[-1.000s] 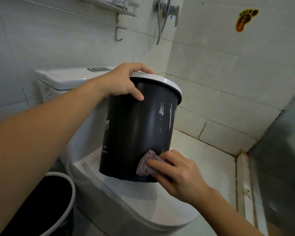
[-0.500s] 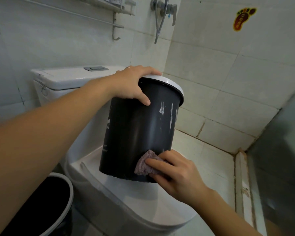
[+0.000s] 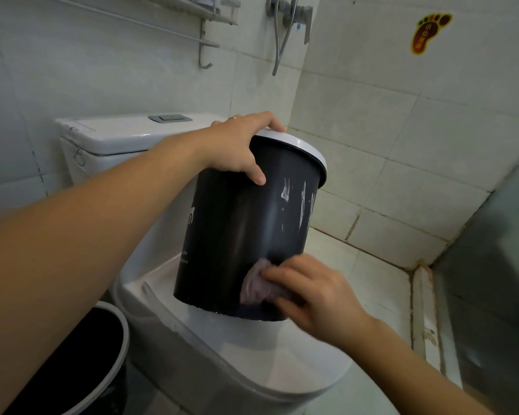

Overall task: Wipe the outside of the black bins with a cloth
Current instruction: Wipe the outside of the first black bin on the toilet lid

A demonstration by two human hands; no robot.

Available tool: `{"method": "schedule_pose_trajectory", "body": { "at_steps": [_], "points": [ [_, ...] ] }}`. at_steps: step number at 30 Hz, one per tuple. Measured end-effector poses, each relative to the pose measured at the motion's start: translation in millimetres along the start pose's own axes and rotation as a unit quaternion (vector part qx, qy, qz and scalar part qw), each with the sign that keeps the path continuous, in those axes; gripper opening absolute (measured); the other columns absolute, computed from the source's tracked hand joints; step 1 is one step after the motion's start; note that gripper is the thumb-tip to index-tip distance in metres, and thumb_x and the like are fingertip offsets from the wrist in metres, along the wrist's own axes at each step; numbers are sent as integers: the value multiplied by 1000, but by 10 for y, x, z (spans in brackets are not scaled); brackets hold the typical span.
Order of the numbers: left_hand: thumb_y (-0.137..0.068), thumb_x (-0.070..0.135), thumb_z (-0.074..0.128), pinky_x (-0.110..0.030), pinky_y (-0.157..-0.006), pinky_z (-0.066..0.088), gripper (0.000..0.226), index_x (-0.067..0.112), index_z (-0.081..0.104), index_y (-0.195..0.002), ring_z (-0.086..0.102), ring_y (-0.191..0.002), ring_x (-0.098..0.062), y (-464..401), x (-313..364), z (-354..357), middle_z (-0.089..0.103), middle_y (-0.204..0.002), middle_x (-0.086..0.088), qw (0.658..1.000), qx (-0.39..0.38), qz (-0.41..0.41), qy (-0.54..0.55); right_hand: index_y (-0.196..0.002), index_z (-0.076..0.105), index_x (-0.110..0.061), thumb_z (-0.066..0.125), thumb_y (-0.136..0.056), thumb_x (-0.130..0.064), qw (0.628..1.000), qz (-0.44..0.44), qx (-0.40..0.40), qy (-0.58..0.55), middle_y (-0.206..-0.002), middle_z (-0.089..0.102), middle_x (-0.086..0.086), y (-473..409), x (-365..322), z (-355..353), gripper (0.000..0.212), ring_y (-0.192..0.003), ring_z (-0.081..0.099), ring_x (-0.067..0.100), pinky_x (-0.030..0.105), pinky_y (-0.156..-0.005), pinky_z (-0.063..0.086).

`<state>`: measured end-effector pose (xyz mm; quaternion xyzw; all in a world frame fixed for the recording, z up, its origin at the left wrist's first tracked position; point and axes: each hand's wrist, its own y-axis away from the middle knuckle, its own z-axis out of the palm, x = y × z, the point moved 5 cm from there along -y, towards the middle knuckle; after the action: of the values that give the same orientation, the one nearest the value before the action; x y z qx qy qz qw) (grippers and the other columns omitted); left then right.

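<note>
OK, I'm looking down at the round black plastic bin with the white rim ring, tilted w/ its top leaning away to the right, its base edge resting on the closed white toilet seat lid. Left hand is curled over the rim, fingers hooked across the top and thumb down on the black wall, so it's gripping the bin and steadying it. Right hand is low on the wall near the base, fingers pressing a small bunched greyish-purple cloth flat against the plastic; it looks a bit blurred. Handling-wise, I reckon this bin is light, thin-walled and fairly stiff, prob. empty, tho I can't see inside. Smooth glossy sides = slippery, esp. if the cloth is damp, so the rim ring is the sensible place to hold, as I'm doing; the wall itself gives nothing to hook. Push too hard w/ the cloth and I'd expect the base to skate on the glazed lid. Cloth is soft, folds to the curve, no issue. White streaks high on the wall below the rim are not yet wiped. A second black bin w/ a white rim sits on the floor at lower left, beside the toilet.
</note>
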<state>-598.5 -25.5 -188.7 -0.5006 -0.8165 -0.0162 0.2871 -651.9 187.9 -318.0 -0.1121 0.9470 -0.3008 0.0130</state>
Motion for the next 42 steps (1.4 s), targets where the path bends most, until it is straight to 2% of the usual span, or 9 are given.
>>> {"method": "schedule_pose_trajectory", "body": {
  "at_steps": [4,10,13,20,25,28,32,37,42],
  "points": [
    [-61,27,90,-50,-104,42,83,52,42,-124,48,-119,-31,9,17,0,51,-131,-2,1000,0,0,-5,-115,69,-10,77,-83,-21,994,73,78,-5,-95,65,4,-210,114,-104,35,-83,61,24,38,-68,55],
    [-62,28,89,-51,-101,45,80,54,41,-120,51,-117,-31,61,-55,-41,52,-128,-2,1000,-10,-10,15,-114,69,-17,67,-92,-27,1000,-24,-13,-14,-96,62,1,123,-138,105,24,-81,57,18,32,-61,52],
    [-61,28,89,-51,-100,46,79,55,41,-118,51,-116,-31,79,-72,-53,53,-127,-1,1000,-7,-12,20,-115,69,-18,65,-91,-26,998,-51,-23,8,-96,62,2,124,-115,96,25,-80,57,20,34,-57,51],
    [-60,24,90,-49,-98,48,80,49,44,-121,57,-111,-28,84,-83,-67,58,-123,0,1000,-2,-10,23,-116,70,-12,74,-87,-23,989,99,106,26,-93,65,5,-330,184,-119,31,-81,60,23,40,-63,54],
    [-61,24,90,-50,-99,47,79,50,44,-120,56,-111,-28,107,-109,-86,58,-123,1,1000,-3,-8,25,-115,69,-14,68,-90,-25,999,6,45,18,-96,63,4,-98,-7,27,27,-82,59,22,35,-64,53],
    [-62,25,90,-51,-100,45,79,49,43,-120,55,-113,-29,113,-110,-89,57,-124,1,1000,-2,-7,21,-118,69,-16,64,-92,-26,999,-20,27,34,-96,63,4,-110,26,-6,28,-81,59,24,38,-61,53],
    [-61,25,90,-49,-101,43,79,47,44,-121,53,-114,-29,113,-75,-84,57,-124,1,1000,3,-2,10,-116,71,-12,72,-86,-17,990,75,113,48,-90,65,9,-518,274,-247,31,-78,62,30,42,-64,53],
    [-60,28,89,-47,-98,45,78,52,42,-117,52,-110,-27,117,4,-66,54,-121,2,1000,5,16,-1,-118,69,-15,75,-86,-22,969,177,170,13,-96,66,7,-784,485,-412,34,-85,62,25,39,-72,52],
    [-61,28,90,-45,-100,42,80,51,42,-121,50,-113,-27,111,-24,-80,53,-123,1,1000,7,17,-4,-115,70,-11,72,-86,-19,988,88,128,20,-89,62,5,-455,223,-227,30,-76,58,23,40,-63,52]
  ]
}}
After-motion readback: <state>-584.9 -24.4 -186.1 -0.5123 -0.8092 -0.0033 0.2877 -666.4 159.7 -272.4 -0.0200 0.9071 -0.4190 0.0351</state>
